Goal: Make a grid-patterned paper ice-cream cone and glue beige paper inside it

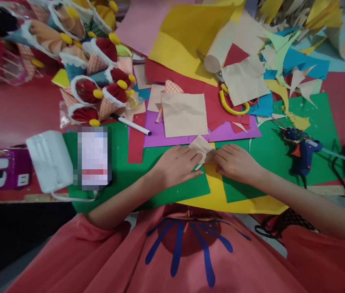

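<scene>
A small beige paper piece (202,148), partly folded into a pointed shape, lies on the green (136,171) and yellow (218,191) sheets in front of me. My left hand (177,165) pinches its left side with fingers closed. My right hand (236,162) pinches its right side in the same way. A flat square of the same beige paper (184,114) rests just beyond on a purple sheet (160,136).
A blue glue gun (301,151) sits to the right. Yellow-handled scissors (232,106) lie under paper scraps. Finished paper cones (99,87) are piled at far left, with a black marker (131,124), a white face mask (50,160) and a blurred phone (94,158) nearby.
</scene>
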Tool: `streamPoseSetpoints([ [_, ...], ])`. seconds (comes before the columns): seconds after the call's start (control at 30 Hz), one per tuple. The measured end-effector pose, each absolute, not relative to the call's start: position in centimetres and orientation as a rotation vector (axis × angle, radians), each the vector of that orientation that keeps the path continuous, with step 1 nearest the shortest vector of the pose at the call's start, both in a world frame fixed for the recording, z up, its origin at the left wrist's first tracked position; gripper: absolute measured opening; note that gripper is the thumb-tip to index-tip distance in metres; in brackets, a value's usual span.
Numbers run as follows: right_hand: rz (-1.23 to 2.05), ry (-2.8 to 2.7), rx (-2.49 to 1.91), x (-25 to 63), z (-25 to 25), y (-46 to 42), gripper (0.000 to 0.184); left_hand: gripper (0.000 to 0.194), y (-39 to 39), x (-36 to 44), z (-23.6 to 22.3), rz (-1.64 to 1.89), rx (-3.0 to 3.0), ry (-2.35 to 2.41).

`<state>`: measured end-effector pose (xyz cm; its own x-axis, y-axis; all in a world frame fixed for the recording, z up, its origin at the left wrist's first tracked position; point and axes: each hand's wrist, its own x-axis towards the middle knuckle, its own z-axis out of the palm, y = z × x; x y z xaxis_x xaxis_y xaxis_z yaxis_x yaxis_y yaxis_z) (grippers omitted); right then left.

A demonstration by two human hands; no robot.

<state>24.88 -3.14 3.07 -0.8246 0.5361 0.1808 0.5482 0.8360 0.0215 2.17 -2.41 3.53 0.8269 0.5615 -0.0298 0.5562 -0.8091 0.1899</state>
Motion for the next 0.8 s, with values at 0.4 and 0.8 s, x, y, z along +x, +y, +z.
streamPoseSetpoints([
  [0.4, -0.023, -2.941, -0.703, 25.1, 3.7, -2.0, 0.01, 0.028, -1.1, 4.2, 3.8, -0.185, 2.698, 0.907],
  [0.8, 0.12, -2.145, -0.958, 24.5, 5.0, -0.2, 0.024, 0.019, 0.4, 3.8, 4.1, 0.181, 2.165, 1.21],
])
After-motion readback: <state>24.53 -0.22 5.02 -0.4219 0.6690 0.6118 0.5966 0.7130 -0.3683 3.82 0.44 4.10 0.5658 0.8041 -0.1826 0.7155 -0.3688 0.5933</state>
